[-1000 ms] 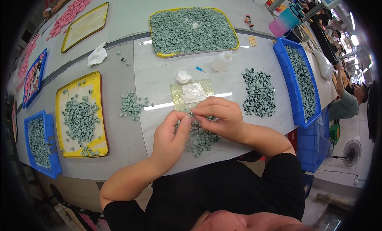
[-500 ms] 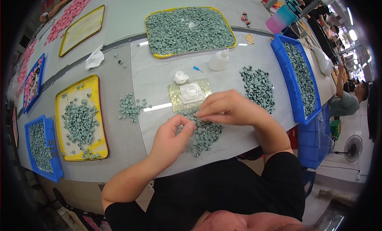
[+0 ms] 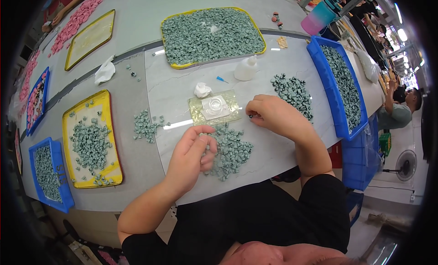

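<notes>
A heap of small grey-green molded pieces [image 3: 230, 153] lies on the table before me. At its left edge my left hand [image 3: 189, 151] hovers, fingers loosely curled and thumb apart from the index finger; no held piece shows. My right hand [image 3: 278, 116] pinches a small dark-green piece [image 3: 250, 116] between thumb and fingertips, right of a translucent yellowish slab [image 3: 196, 110]. On that slab rests a white square with a clear round dish [image 3: 216, 105]. Behind it are a crumpled white tissue [image 3: 202, 90], a blue dispensing tip [image 3: 222, 79] and a white squeeze bottle [image 3: 246, 68].
More green pieces fill a large yellow-rimmed tray [image 3: 212, 34], blue bins at right [image 3: 317, 73] and left [image 3: 64, 183], and a yellow tray [image 3: 116, 160]. Loose piles sit at right [image 3: 294, 94] and left [image 3: 147, 126]. A person [image 3: 394, 112] is at far right.
My hands, close together over the heap before, have parted. The right moved right with a small piece; the left drew slightly left and loosened its pinch. The view shifted a little.
</notes>
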Demonstrator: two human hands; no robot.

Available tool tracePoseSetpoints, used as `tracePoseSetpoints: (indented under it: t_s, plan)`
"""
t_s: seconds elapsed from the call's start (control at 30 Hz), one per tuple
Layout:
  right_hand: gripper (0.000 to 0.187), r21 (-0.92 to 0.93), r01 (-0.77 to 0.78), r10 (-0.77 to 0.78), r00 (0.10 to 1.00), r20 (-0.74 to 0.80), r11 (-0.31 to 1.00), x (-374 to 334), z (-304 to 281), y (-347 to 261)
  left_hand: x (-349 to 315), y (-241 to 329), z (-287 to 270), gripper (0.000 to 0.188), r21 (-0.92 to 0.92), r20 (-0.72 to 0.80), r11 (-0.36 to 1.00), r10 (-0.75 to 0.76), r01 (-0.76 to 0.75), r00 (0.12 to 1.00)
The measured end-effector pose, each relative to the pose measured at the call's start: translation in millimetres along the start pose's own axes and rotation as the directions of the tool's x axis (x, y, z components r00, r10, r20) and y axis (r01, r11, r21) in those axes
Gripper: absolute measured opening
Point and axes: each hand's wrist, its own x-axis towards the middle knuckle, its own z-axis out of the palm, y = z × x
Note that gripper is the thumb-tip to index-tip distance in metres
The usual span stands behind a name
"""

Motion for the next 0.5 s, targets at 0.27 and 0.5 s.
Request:
tracePoseSetpoints:
  t_s: [0.27, 0.5]
  plan:
    - [0.015, 0.212, 0.06, -0.055, 0.998, -0.026, 0.975, 3.3, 3.8, -17.8, 4.6, -5.6, -2.5, 0.018, -0.005, -0.003, 1.0, -0.013, 0.013, 1.0]
    - [0.017, 0.426, 0.174, -0.107, 0.978, -0.177, 0.888, 4.6, 15.0, -41.1, 4.0, -8.8, 2.4, 0.02, 0.116, 0.003, 0.993, -0.026, 0.025, 1.0]
